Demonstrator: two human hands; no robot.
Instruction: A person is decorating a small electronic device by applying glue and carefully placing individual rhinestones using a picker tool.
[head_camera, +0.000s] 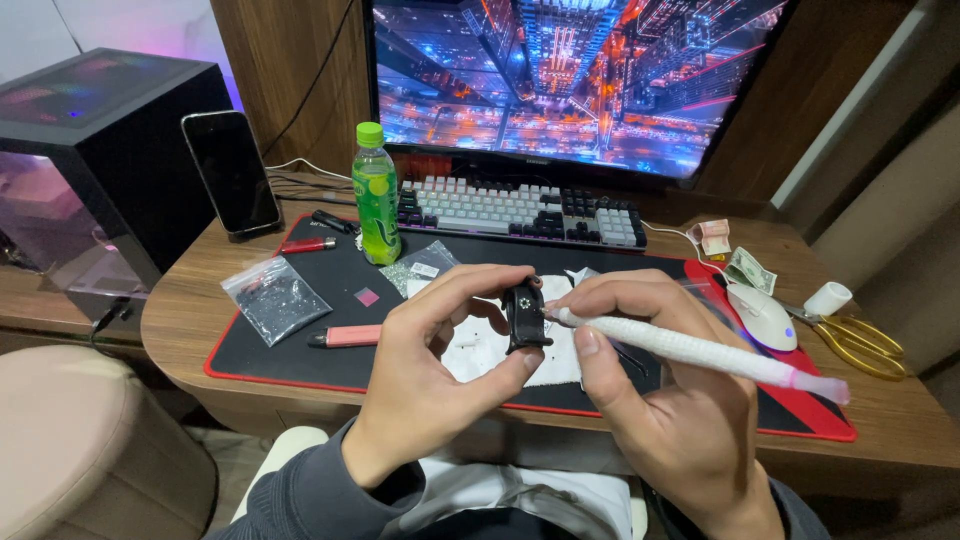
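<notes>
- Head cam: left hand (440, 375) pinches a small black rectangular piece (524, 317) between thumb and fingers, held over the near edge of the desk (180, 300), above a white cloth (480, 350).
- Right hand (660, 400) is closed around a white pen-like tool (690, 350), tip touching the black piece.
- Two clear zip bags: one (275, 297) with dark bits toward the left edge, one (425, 265) with a white label by the green bottle (376, 195).
- One small pink square (367, 296) on the black mat (300, 340).

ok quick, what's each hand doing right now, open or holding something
Left hand: closed on a small black case, pinched between thumb and fingers.
Right hand: closed on a white pen-shaped tool, tip at the case.
</notes>
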